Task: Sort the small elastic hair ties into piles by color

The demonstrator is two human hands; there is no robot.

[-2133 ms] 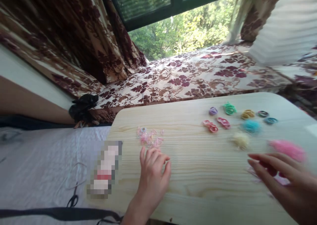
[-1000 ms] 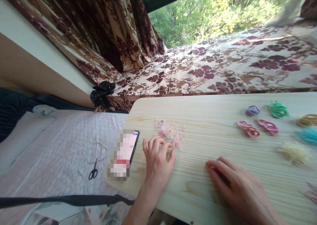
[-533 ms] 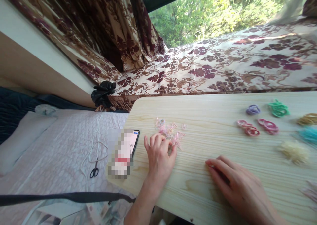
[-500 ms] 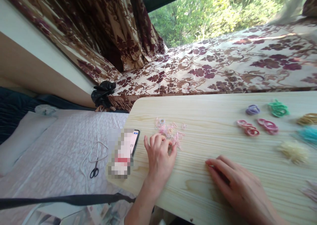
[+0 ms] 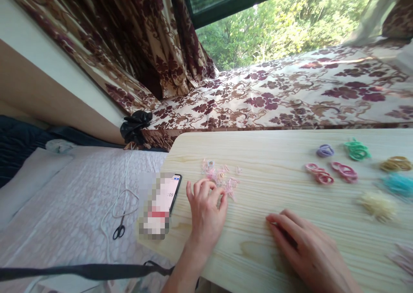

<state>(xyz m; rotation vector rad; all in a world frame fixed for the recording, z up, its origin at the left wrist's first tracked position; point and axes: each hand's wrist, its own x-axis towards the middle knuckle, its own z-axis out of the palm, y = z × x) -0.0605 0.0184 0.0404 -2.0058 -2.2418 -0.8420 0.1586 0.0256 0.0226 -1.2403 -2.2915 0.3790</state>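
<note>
My left hand (image 5: pixel 207 209) reaches over the near edge of a loose pile of small pink and clear elastic bands (image 5: pixel 219 176). Its fingers are bent and apart, with the fingertips at the bands and partly hidden from view. To the right, my right hand (image 5: pixel 306 243) rests low above the wooden table (image 5: pixel 258 164), thumb and forefinger pressed together. Whatever lies in that pinch is too small or hidden to name. Beyond it sit a purple hair tie bundle (image 5: pixel 325 150), red hair ties (image 5: pixel 320 174) and pink hair ties (image 5: pixel 344 172).
Farther right are green hair ties (image 5: pixel 357 149), tan ones (image 5: pixel 396 164), a turquoise heap (image 5: pixel 398 184), a cream heap (image 5: pixel 378 205) and pale pink strands (image 5: pixel 403 258). A phone (image 5: pixel 161 207) lies by the table's left edge; scissors (image 5: pixel 119 229) lie on the bed (image 5: pixel 80 189).
The view has tilted slightly upward, so the table sits a little lower in the picture. Both hands keep nearly the same places and poses.
</note>
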